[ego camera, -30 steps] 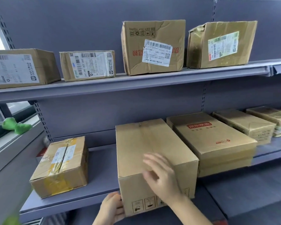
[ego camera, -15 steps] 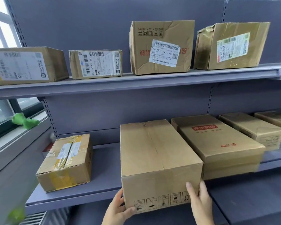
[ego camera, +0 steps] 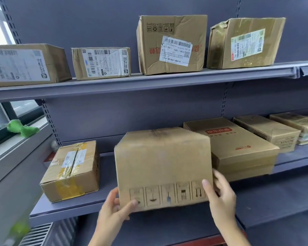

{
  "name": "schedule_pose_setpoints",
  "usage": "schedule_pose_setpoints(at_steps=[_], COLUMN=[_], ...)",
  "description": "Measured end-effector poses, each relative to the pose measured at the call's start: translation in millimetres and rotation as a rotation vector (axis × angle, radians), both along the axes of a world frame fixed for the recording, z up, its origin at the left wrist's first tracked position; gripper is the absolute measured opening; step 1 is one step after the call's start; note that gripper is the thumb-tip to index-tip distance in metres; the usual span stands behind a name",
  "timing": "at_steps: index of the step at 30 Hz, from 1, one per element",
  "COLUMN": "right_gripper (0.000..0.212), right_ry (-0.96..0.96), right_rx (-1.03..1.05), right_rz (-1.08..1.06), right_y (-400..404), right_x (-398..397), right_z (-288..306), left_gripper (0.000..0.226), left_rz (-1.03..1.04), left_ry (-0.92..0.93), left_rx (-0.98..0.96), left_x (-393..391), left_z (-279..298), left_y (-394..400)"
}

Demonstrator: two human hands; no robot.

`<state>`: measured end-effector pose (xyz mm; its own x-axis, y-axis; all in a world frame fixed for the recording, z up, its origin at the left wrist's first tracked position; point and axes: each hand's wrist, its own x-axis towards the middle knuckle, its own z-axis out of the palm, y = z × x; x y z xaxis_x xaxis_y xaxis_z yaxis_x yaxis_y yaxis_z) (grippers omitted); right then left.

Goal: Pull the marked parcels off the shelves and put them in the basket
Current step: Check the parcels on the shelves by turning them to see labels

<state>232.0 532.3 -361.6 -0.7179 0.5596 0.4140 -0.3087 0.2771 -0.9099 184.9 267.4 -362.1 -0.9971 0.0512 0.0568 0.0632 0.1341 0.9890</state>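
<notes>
Both forearms run out of the bottom edge of the view, and the far end of the plain brown parcel (ego camera: 163, 162) is hidden behind its own tilted front face. That face is smeared by motion, so the row of handling symbols printed along its lower edge reads only as dark boxes, and no shipping label can be made out on it. The left hand (ego camera: 114, 208) grips the parcel's lower left corner, thumb pressed on the front face and fingers tucked out of sight beneath. The right hand (ego camera: 219, 194) holds the lower right corner, thumb on the front, fingers wrapped round the side. Between the two hands the parcel sits at the front edge of the lower shelf (ego camera: 75, 205), its front face turned up toward the camera. Just beyond the right hand lies a flat box with red print (ego camera: 238, 144), close against the parcel. Out past the left hand stands a small box with yellow tape (ego camera: 71, 171), apart from the parcel. Above both hands, the upper shelf (ego camera: 149, 82) carries four labelled boxes; the leftmost (ego camera: 25, 64) is cut off by the frame.
</notes>
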Motion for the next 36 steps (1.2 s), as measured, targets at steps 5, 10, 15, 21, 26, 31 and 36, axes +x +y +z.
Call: schedule_pose_setpoints(at_steps=[5,10,15,21,26,31,36], right_gripper=[0.063,0.082,0.088,0.092,0.089,0.076,0.065], right_ry=[0.230,0.116,0.096,-0.168,-0.279,-0.246,-0.105], right_rx=[0.001,0.143,0.087,0.006,0.077,0.000,-0.270], right_rz=[0.192,0.179,0.198,0.289,0.337,0.207,0.263], right_y=[-9.9,-7.8,1.1,3.9,3.3,3.0,19.8], right_x=[0.1,-39.4,-77.7,-105.8,-122.4,-133.1,-156.9], right_z=[44.3,73.6,71.7,27.2,8.9,7.9,57.6], left_gripper=[0.056,0.039,0.052,0.046,0.046,0.054,0.062], left_rz=[-0.007,0.044,-0.009,-0.059,-0.060,0.077,0.082], left_ry=[0.309,0.471,0.436,0.220,0.150,0.165,0.440], left_rx=[0.031,-0.144,-0.062,-0.069,-0.335,-0.220,-0.261], left_x=[5.8,-38.3,-82.1,-109.7,-110.4,-111.1,-109.6], left_z=[55.5,81.3,75.8,39.8,8.1,24.7,75.5], left_y=[-15.0,-12.7,-0.9,6.3,29.9,38.6,48.2])
